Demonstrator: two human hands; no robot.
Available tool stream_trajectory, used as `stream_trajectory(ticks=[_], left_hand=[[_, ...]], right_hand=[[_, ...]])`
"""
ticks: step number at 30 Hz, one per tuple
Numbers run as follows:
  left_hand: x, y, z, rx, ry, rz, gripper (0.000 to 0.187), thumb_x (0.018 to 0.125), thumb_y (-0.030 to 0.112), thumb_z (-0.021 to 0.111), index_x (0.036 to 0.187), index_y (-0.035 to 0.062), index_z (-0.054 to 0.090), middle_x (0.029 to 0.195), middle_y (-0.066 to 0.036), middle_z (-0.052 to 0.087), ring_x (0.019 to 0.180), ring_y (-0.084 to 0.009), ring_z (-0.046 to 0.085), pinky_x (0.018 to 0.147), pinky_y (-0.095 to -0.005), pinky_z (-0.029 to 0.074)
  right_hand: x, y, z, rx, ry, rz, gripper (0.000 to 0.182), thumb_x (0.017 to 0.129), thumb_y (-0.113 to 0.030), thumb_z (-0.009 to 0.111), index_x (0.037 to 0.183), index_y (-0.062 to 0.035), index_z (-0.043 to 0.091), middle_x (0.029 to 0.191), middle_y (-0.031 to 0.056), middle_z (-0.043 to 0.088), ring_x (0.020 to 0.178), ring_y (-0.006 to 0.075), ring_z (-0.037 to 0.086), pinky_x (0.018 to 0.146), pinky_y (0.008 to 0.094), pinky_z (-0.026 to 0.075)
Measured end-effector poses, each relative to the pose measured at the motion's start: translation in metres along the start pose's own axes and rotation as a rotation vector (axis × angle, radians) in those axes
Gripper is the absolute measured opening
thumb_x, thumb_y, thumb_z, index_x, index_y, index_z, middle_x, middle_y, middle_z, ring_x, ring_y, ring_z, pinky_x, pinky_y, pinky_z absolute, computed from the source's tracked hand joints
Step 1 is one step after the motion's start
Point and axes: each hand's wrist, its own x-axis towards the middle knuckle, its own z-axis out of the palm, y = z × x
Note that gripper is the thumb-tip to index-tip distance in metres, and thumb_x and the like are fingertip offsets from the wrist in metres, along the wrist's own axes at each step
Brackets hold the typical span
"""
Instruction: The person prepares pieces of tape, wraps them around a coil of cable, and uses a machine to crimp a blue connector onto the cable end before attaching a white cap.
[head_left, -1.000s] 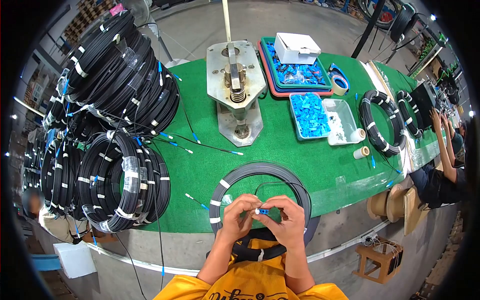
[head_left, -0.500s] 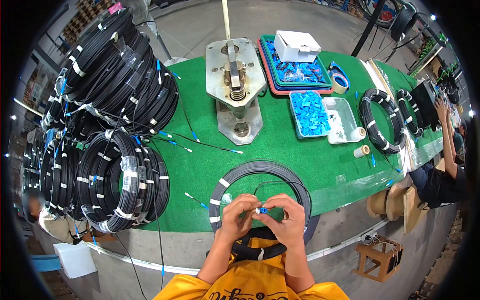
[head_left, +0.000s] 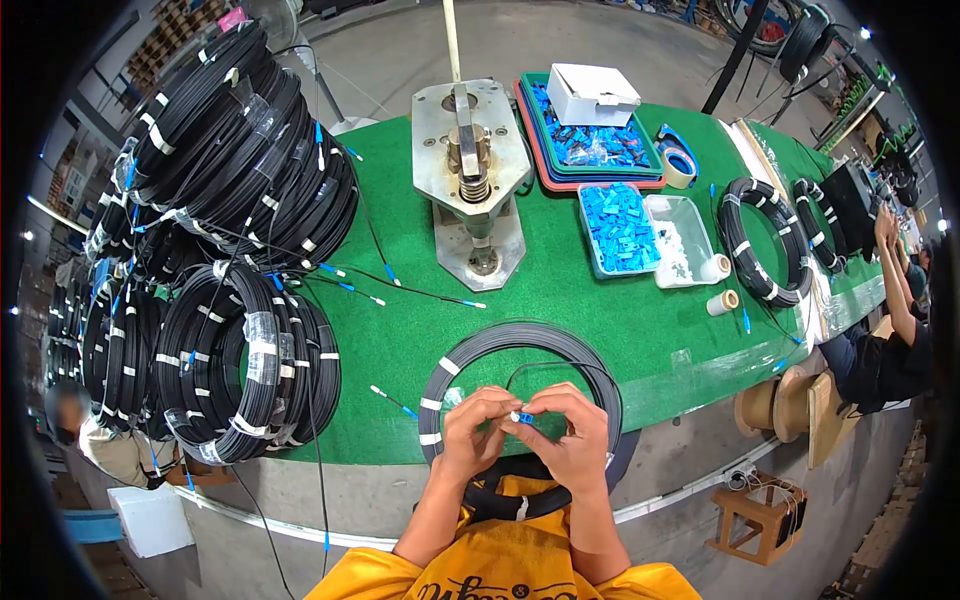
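Observation:
Close in front of my chest, over the near edge of the green table, my two hands meet at a small blue fibre connector (head_left: pixel 526 419). My right hand (head_left: pixel 572 430) pinches its blue body between thumb and fingertips. At its white tip, the fingers of my left hand (head_left: pixel 474 432) are closed together, partly covering the end. Beneath both hands lies a coil of black cable (head_left: pixel 480 345), bound with white tape, and a strand of it rises behind my right fingers. A loose cable end with a blue connector (head_left: pixel 408 411) lies left of the coil.
Tall stacks of black cable coils (head_left: pixel 250 150) crowd the left. A metal hand press (head_left: pixel 470 150) stands at the back middle. To its right are a tub of blue parts (head_left: pixel 620 228), a tub of white caps (head_left: pixel 690 215) and stacked trays (head_left: pixel 525 120). Another person (head_left: pixel 890 340) works far right.
My fingers shift slightly at the blue connector, both hands staying in the same place. The rest of the table looks the same.

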Motion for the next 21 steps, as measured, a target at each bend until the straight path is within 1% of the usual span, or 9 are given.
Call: stream_trajectory(ticks=[3, 5, 7, 9, 13, 16, 18, 19, 21], left_hand=[[-0.0030, -0.0004, 0.0020, -0.053, 0.022, -0.034, 0.015, 0.081, -0.012, 0.064, 0.091, -0.0024, 0.059, 0.090, -0.015, 0.068, 0.084, -0.0283, 0.067, 0.081, -0.0411, 0.054], [-0.0042, 0.0013, 0.0017, -0.057, 0.017, -0.055, 0.014, 0.082, -0.012, 0.063, 0.091, -0.0025, 0.059, 0.091, -0.015, 0.068, 0.084, -0.0282, 0.067, 0.082, -0.0412, 0.054], [-0.0045, 0.0007, 0.0018, -0.061, 0.011, -0.076, 0.013, 0.083, -0.012, 0.063, 0.091, -0.0026, 0.058, 0.091, -0.015, 0.068, 0.085, -0.0280, 0.067, 0.083, -0.0412, 0.053], [-0.0043, -0.0026, 0.0021, -0.073, 0.025, -0.043, 0.018, 0.080, -0.013, 0.065, 0.094, -0.0031, 0.062, 0.092, -0.016, 0.070, 0.085, -0.0286, 0.069, 0.076, -0.0364, 0.055], [-0.0036, -0.0039, 0.0014, -0.094, 0.030, -0.031, 0.016, 0.082, -0.012, 0.065, 0.095, -0.0028, 0.062, 0.092, -0.016, 0.070, 0.083, -0.0283, 0.068, 0.077, -0.0370, 0.055], [-0.0030, -0.0048, -0.0009, -0.116, 0.031, -0.064, 0.016, 0.083, -0.012, 0.065, 0.095, -0.0022, 0.062, 0.090, -0.015, 0.069, 0.084, -0.0278, 0.068, 0.078, -0.0367, 0.055], [-0.0018, -0.0020, -0.0038, -0.056, -0.022, -0.091, 0.015, 0.083, -0.013, 0.060, 0.093, -0.0008, 0.062, 0.090, -0.013, 0.069, 0.084, -0.0262, 0.066, 0.087, -0.0421, 0.052], [-0.0004, -0.0005, -0.0044, -0.059, -0.024, -0.092, 0.015, 0.083, -0.013, 0.060, 0.093, -0.0008, 0.062, 0.090, -0.013, 0.069, 0.084, -0.0262, 0.066, 0.087, -0.0421, 0.052], [0.0041, 0.0023, -0.0056, -0.008, -0.075, -0.019, 0.019, 0.080, -0.013, 0.062, 0.095, -0.0012, 0.064, 0.088, -0.014, 0.068, 0.083, -0.0273, 0.066, 0.087, -0.0425, 0.052]], right_hand=[[0.0021, -0.0005, 0.0003, -0.059, 0.002, -0.048, 0.030, 0.065, -0.004, 0.088, 0.086, -0.0031, 0.067, 0.084, 0.0083, 0.069, 0.079, 0.0203, 0.065, 0.070, 0.0292, 0.051], [0.0027, -0.0014, 0.0005, -0.065, -0.004, -0.054, 0.030, 0.067, -0.006, 0.087, 0.090, -0.0066, 0.067, 0.086, 0.0070, 0.068, 0.078, 0.0223, 0.065, 0.069, 0.0312, 0.052], [0.0025, -0.0008, 0.0005, -0.076, -0.005, -0.051, 0.030, 0.066, -0.005, 0.087, 0.088, -0.0051, 0.067, 0.086, 0.0078, 0.068, 0.079, 0.0216, 0.066, 0.070, 0.0302, 0.052], [0.0025, -0.0009, 0.0005, -0.088, -0.006, -0.049, 0.029, 0.066, -0.004, 0.088, 0.086, -0.0035, 0.067, 0.087, 0.0086, 0.069, 0.079, 0.0209, 0.067, 0.070, 0.0293, 0.052], [0.0020, -0.0005, 0.0020, -0.016, 0.004, -0.039, 0.029, 0.067, -0.002, 0.087, 0.086, -0.0033, 0.066, 0.087, 0.0092, 0.071, 0.084, 0.0212, 0.069, 0.074, 0.0305, 0.054], [-0.0003, 0.0030, -0.0030, 0.026, -0.004, -0.020, 0.031, 0.066, -0.003, 0.087, 0.087, -0.0038, 0.065, 0.088, 0.0086, 0.072, 0.085, 0.0218, 0.069, 0.076, 0.0320, 0.055], [-0.0009, 0.0049, -0.0053, 0.033, -0.012, -0.003, 0.032, 0.066, -0.003, 0.087, 0.089, -0.0044, 0.065, 0.088, 0.0076, 0.072, 0.086, 0.0225, 0.070, 0.076, 0.0328, 0.055], [0.0003, 0.0058, -0.0058, 0.032, -0.009, -0.020, 0.033, 0.064, -0.004, 0.088, 0.088, -0.0044, 0.065, 0.088, 0.0075, 0.072, 0.086, 0.0226, 0.070, 0.076, 0.0325, 0.055], [0.0009, 0.0075, -0.0057, 0.031, -0.003, -0.038, 0.034, 0.063, -0.005, 0.089, 0.087, -0.0044, 0.064, 0.088, 0.0074, 0.072, 0.086, 0.0226, 0.069, 0.076, 0.0321, 0.055]])
